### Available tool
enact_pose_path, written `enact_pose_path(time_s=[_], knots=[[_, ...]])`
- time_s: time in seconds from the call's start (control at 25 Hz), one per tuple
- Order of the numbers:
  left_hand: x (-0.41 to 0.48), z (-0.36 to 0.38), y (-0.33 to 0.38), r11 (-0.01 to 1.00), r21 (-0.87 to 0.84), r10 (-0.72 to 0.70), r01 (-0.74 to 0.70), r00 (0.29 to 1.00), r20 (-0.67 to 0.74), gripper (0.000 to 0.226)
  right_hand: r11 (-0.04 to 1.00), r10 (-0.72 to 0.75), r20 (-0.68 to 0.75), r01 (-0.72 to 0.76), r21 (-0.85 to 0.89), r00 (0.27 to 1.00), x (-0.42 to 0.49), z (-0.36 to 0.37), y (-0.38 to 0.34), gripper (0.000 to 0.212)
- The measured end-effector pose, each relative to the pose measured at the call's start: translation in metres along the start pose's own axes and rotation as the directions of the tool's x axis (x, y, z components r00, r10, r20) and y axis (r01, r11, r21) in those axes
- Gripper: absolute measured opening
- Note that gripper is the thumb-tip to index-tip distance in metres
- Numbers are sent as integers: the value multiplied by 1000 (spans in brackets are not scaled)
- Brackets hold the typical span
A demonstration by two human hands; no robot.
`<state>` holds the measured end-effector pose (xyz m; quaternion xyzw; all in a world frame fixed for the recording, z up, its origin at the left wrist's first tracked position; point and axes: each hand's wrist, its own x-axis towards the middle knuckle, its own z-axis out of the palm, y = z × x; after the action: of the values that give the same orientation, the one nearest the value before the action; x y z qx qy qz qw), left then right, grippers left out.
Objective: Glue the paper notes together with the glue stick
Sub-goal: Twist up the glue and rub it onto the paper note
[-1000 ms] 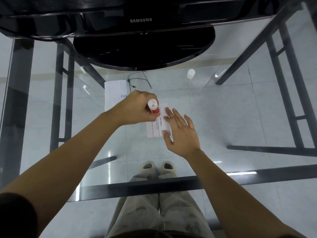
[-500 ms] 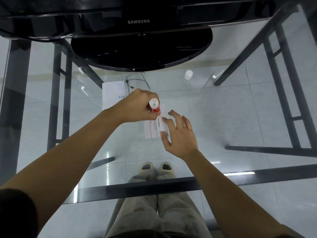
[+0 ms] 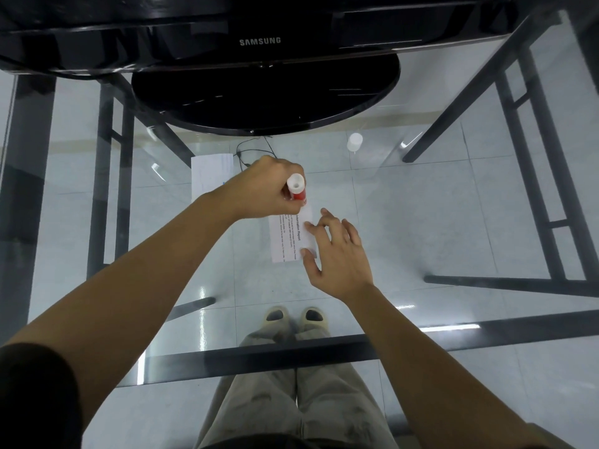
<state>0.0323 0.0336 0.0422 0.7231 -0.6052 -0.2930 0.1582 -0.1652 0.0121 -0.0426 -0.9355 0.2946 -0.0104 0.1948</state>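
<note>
On the glass table a printed paper note lay between the two hands. The left hand was curled in a fist around the red glue stick, which stood upright with its lower end at the note's far edge. The right hand rested open, fingers spread, its fingertips pressing the note's right side flat. A second paper note lay further off to the left, partly behind the left hand. The white glue cap stood well apart, far right, near the Samsung monitor.
</note>
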Motion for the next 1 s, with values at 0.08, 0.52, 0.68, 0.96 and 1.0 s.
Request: enact_pose_path(time_s=[0.08, 0.52, 0.68, 0.96, 1.0], knots=[[4, -3, -4, 1000, 17, -6, 6, 1000, -28, 13, 1000, 3, 4, -3, 4, 1000, 0, 0, 0, 48], [6, -5, -4, 999, 31, 12, -10, 997, -80, 12, 1000, -3, -15, 3, -8, 1000, 0, 2, 1, 47], [-19, 1, -2, 999, 14, 47, -46, 999, -23, 12, 1000, -8, -24, 8, -1, 1000, 0, 2, 1, 46], [-38, 17, 5, 995, -12, 100, -100, 991, 89, 13, 1000, -9, 3, 9, 14, 1000, -1, 0, 1, 48], [-38, 18, 4, 995, -15, 96, -95, 991, 88, 14, 1000, -13, 16, 13, 28, 1000, 0, -1, 0, 48]])
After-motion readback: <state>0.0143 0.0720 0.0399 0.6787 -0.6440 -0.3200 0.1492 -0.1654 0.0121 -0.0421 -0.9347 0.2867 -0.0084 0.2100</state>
